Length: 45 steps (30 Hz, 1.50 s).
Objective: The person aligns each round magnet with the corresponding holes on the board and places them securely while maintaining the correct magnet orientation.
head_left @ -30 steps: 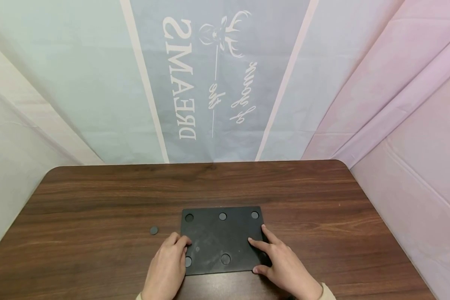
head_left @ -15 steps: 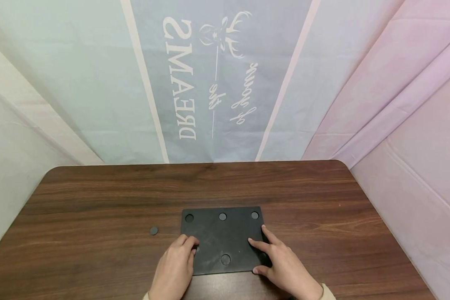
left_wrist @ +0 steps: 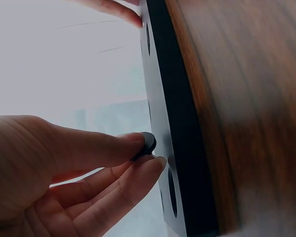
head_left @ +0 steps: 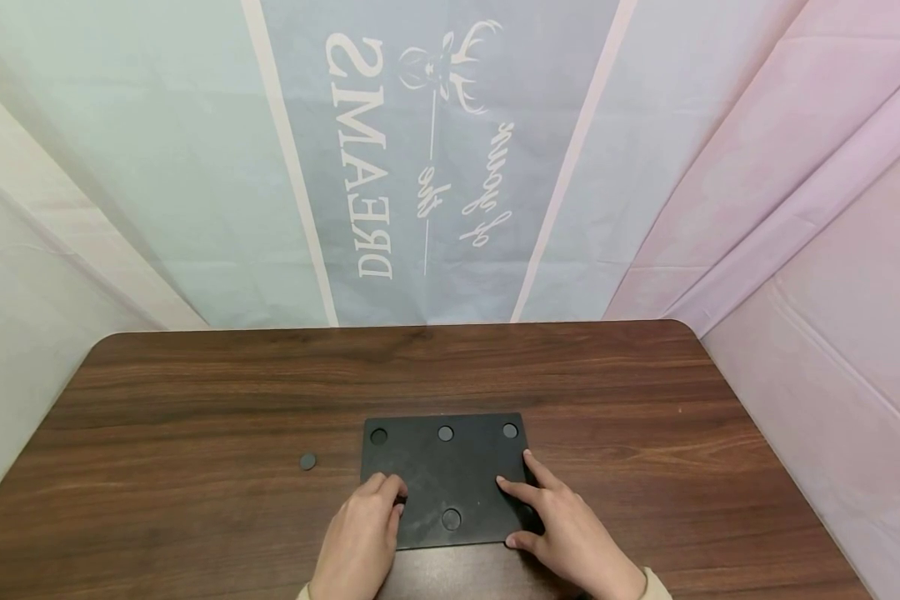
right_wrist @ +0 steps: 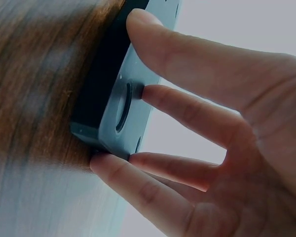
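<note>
A black rectangular board point(head_left: 427, 467) with round recesses near its edges lies on the table. My left hand point(head_left: 360, 533) is over the board's left part. In the left wrist view its thumb and fingers pinch a small dark disc point(left_wrist: 149, 143) above the board's surface. My right hand point(head_left: 570, 521) rests at the board's right end, fingers spread. In the right wrist view the thumb touches the near edge, one finger presses the top, and others touch the right side. Grey discs fill the far middle recess point(head_left: 446, 433) and far right recess point(head_left: 510, 431). The far left recess point(head_left: 378, 437) looks darker.
A loose grey disc point(head_left: 308, 461) lies on the brown wooden table point(head_left: 195, 400), left of the board. Behind the table hangs a pale cloth backdrop point(head_left: 435, 167) with mirrored lettering. Pinkish cloth point(head_left: 795, 208) hangs at the right side.
My left hand has moved right from the board's left edge and further over its surface, covering the near left recess. My right hand, the board and the loose disc have stayed put.
</note>
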{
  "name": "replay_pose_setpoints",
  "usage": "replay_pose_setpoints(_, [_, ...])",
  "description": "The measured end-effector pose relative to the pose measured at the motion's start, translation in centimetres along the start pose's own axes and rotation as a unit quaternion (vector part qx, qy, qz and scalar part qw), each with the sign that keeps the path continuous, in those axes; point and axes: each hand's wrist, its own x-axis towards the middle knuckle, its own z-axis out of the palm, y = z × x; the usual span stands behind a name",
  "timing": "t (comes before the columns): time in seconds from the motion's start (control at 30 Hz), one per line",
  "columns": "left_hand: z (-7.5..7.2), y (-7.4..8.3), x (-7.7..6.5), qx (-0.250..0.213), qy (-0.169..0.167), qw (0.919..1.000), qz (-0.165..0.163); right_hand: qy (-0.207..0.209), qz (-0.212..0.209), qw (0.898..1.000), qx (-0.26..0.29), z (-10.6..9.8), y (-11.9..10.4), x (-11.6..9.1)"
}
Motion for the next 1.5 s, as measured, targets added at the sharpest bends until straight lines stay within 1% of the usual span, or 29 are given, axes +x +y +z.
replay_pose_setpoints(0.1, [0.1,0.2,0.1,-0.004,-0.014,0.9999,0.001,0.001,-0.001,1.0,-0.001,0.0,0.0,0.0])
replay_pose_setpoints(0.23, [0.2,0.7,0.2,-0.01,-0.035,0.9993,-0.013,0.003,-0.001,1.0,-0.002,0.0,0.0,-0.1])
replay_pose_setpoints(0.3, [0.2,0.9,0.2,-0.01,-0.034,0.9993,-0.013,0.004,0.0,1.0,-0.003,0.0,0.0,-0.1])
replay_pose_setpoints(0.47, [0.4,1.1,0.1,-0.007,-0.02,0.9998,0.001,0.003,0.002,1.0,-0.003,-0.1,-0.1,-0.1])
replay_pose_setpoints(0.67, [0.6,1.2,0.1,-0.005,-0.016,0.9997,0.016,0.002,0.003,1.0,-0.003,-0.2,-0.2,-0.1])
replay_pose_setpoints(0.77, [0.6,1.4,0.2,-0.004,-0.022,0.9996,0.018,0.003,0.004,1.0,-0.002,-0.2,-0.3,-0.1])
replay_pose_setpoints(1.07, [0.7,1.7,0.5,-0.017,-0.053,0.9984,0.008,0.004,0.003,1.0,-0.003,-0.2,-0.3,0.0])
replay_pose_setpoints(1.3, [0.9,2.1,0.6,-0.022,-0.054,0.9983,0.009,0.008,0.001,1.0,-0.007,-0.1,-0.3,0.1])
replay_pose_setpoints(1.4, [1.0,2.2,0.6,-0.02,-0.049,0.9984,0.017,0.01,0.0,1.0,-0.009,-0.1,-0.3,0.1])
replay_pose_setpoints(1.5, [1.0,2.2,0.6,-0.022,-0.052,0.9981,0.023,0.009,0.001,1.0,-0.009,-0.1,-0.3,0.1])
